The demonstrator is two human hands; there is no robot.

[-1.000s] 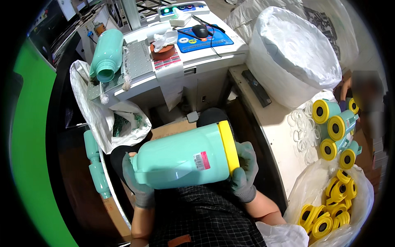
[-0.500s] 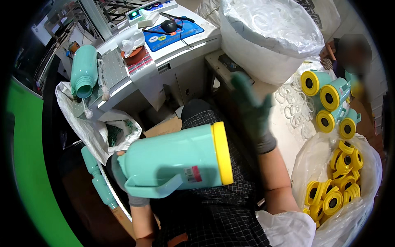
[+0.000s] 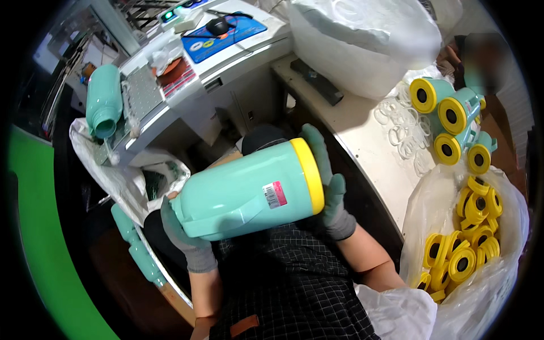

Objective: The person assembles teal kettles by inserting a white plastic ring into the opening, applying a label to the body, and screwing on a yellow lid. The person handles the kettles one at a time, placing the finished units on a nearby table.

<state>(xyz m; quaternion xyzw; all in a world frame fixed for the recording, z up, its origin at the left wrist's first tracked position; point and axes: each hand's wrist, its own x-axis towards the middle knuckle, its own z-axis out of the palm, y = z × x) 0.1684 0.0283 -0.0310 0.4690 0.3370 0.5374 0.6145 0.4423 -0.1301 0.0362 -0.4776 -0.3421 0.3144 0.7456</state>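
A teal thermos jug (image 3: 243, 190) with a yellow base ring (image 3: 307, 177) lies sideways above my lap. On its side are a moulded handle (image 3: 226, 222) and a small pink-and-white barcode label (image 3: 275, 195). My left hand (image 3: 180, 226), in a grey-green glove, is wrapped round the jug's narrow end, its fingers partly hidden behind it. At the yellow end, my gloved right hand (image 3: 328, 181) has its fingers stretched and thumb apart, palm toward the base; I cannot tell whether it touches.
Another teal jug body (image 3: 105, 99) rests on the machine at left. Several teal jugs with yellow bases (image 3: 452, 115) lie on the bench at right, near white rings (image 3: 403, 133). A clear bag (image 3: 411, 226) holds yellow base parts. A big white sack (image 3: 351, 51) stands behind.
My right hand has come down and left from above the bench to the jug's yellow base. The jug has risen slightly and tilted, its yellow end higher.
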